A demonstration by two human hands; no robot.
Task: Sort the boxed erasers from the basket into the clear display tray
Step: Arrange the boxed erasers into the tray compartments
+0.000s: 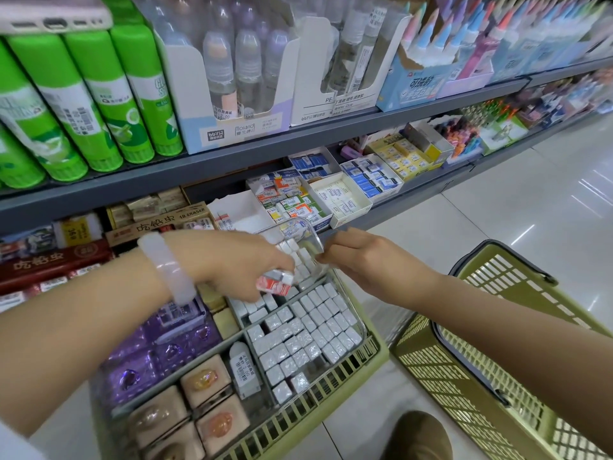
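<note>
Both forearms reached forward from the lower corners of the view toward the shelf edge. The left hand (238, 263), with a pale translucent bangle (167, 268) on its wrist, was turned palm-down, its fingers curled round a small red-and-white boxed eraser (274, 283) held just above the far end of the clear plastic display tray (360, 330). The right hand (358, 257) was extended with its back to the camera, its fingertips at the upturned transparent far rim of the tray; whether it pinched the rim or merely touched it could not be told. The tray lay across the top of a green plastic basket (331, 386) and was divided into compartments, the right-hand ones packed with rows of small white wrapped erasers (311, 333) standing on end. Other compartments held purple faceted pieces (139, 363) and tan blocks with amber centres (205, 380), their nature unclear. A second green lattice basket (464, 370) with dark handles stood on the pale tiled floor (497, 210) to the right, partly behind the right forearm. The grey shelf (232, 157) behind carried green glue sticks (83, 101) and open cartons of boxed erasers (292, 200); the left fingers hid most of the held box, and the label print was too blurred to read.
</note>
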